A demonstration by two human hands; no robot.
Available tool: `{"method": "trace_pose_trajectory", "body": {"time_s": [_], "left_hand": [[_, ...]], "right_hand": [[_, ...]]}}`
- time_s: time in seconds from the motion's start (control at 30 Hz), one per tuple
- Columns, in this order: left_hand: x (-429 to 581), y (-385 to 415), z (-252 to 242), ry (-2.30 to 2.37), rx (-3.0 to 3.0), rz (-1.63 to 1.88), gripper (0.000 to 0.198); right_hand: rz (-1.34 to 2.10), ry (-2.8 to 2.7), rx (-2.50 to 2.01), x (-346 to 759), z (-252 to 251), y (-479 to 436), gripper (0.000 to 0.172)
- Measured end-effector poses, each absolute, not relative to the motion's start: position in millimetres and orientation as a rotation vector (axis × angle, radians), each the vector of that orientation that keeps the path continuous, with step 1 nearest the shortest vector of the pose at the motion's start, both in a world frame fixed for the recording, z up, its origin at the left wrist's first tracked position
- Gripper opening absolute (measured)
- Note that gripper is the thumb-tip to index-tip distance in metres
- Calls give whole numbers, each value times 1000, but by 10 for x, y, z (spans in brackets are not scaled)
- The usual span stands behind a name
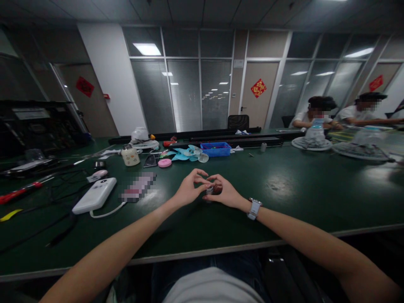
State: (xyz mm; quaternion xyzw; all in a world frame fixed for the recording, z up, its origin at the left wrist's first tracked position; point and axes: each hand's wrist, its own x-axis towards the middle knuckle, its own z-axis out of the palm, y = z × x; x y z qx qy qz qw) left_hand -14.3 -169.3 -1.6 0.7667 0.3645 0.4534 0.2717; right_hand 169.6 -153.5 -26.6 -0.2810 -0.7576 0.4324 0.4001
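In the middle of the head view, my two hands meet over the table around a small silvery cylinder (209, 191), whose exact kind is too small to make out. My left hand (188, 189) has its thumb and fingertips closed at the cylinder's top. From the other side, my right hand (227, 193) curls thumb and fingers round it, with a watch (254, 208) on that wrist. Fingers hide much of the cylinder, and whether its base touches the table cannot be told.
Left on the green table (303, 210) lie a white power bank (96, 195), a cabled phone (139, 187) and red-handled tools (22, 192). Beyond my hands are a blue basket (216, 150), blue fan blades (186, 153), a pink lid (164, 163) and a patterned jar (130, 155). Co-workers sit at right.
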Motion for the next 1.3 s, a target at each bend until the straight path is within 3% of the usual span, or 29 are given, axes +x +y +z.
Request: {"method": "trace_pose_trajectory", "body": {"time_s": [0.17,0.27,0.4,0.53,0.63,0.83,0.93,1.1,1.3], "left_hand": [[-112,-1652,65,1154,2054,1409,29],[-308,-1606,204,1150,1984,1494,39],[-725,-1485,239,922,1922,935,48],[-916,-1362,73,922,1895,600,49],[-893,-1336,-2,938,1934,477,46],[-868,-1392,65,909,2040,424,62],[-851,-1415,56,930,1999,398,57],[-722,-1491,28,1009,2084,545,43],[-382,-1680,88,1098,1995,1248,42]], "right_hand": [[1063,-1920,-720,1696,-272,-1530,65],[1038,-1931,-731,1702,-270,-1530,66],[1052,-1933,-737,1712,-260,-1529,66],[1048,-1934,-764,1718,-238,-1539,66],[1039,-1947,-771,1721,-227,-1548,66],[1056,-1947,-773,1725,-223,-1550,66],[1078,-1935,-769,1720,-233,-1546,65],[1092,-1911,-742,1712,-254,-1547,65],[1120,-1908,-715,1716,-255,-1548,64]]}}
